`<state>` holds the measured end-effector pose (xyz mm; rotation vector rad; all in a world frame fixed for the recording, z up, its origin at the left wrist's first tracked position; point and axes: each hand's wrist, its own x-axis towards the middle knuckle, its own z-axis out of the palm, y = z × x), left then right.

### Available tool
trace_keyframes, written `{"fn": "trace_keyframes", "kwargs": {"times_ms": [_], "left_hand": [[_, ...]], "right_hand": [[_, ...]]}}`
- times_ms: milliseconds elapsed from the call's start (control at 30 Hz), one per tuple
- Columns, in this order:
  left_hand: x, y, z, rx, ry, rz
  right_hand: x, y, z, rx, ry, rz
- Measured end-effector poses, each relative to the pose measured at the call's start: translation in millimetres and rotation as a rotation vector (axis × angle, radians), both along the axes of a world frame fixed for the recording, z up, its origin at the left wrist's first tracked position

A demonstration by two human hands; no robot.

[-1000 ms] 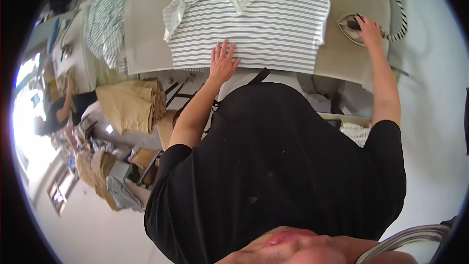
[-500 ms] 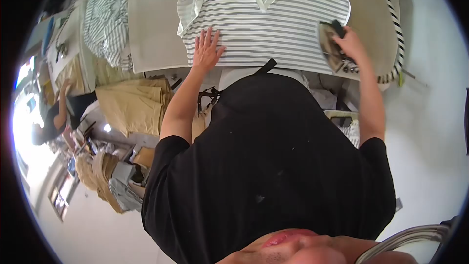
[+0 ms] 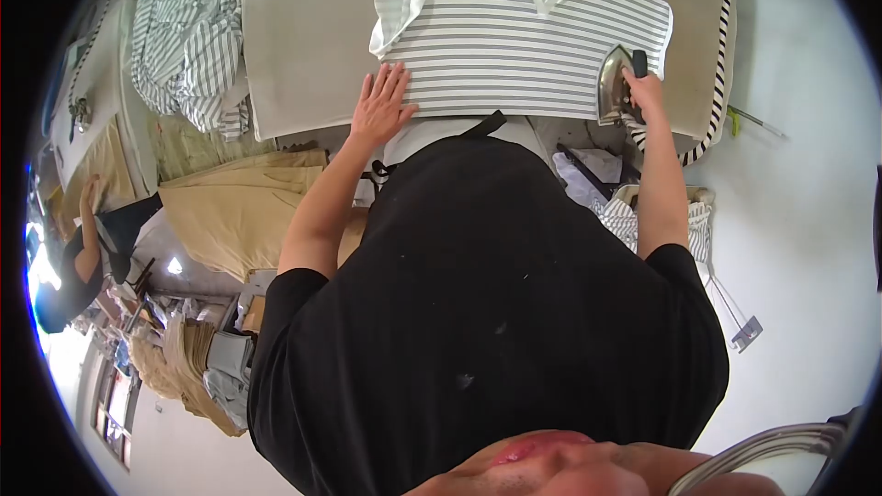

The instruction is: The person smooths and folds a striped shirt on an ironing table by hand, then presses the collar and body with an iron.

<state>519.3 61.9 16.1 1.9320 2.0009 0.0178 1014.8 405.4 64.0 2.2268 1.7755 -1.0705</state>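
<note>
A grey-and-white striped shirt (image 3: 514, 64) with a white collar lies spread over the beige ironing table (image 3: 303, 37). My right hand (image 3: 645, 96) grips the dark handle of a metal iron (image 3: 614, 87), which rests at the shirt's lower right part. A black-and-white striped hose or cord (image 3: 719, 83) runs along the table's right side toward the iron. My left hand (image 3: 379, 110) lies flat with fingers spread at the shirt's lower left edge, partly on the table cover.
A heap of striped garments (image 3: 197, 37) lies to the left on the table. Tan folded cloth (image 3: 243, 207) hangs below it. Another person (image 3: 78, 257) works at the far left. Under the table's right end, a basket (image 3: 700, 195) holds striped cloth.
The iron has turned more upright, still at the shirt's right side. The shirt now appears farther right relative to my left hand, which sits at its edge. The whole view has shifted slightly.
</note>
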Motion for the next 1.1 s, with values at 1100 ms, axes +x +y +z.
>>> {"fn": "trace_keyframes", "kwargs": {"times_ms": [1100], "left_hand": [[68.2, 77.9, 143.9, 0.686, -0.782, 0.763]], "right_hand": [[24.2, -38.9, 30.1, 0.151, -0.246, 0.535]]}}
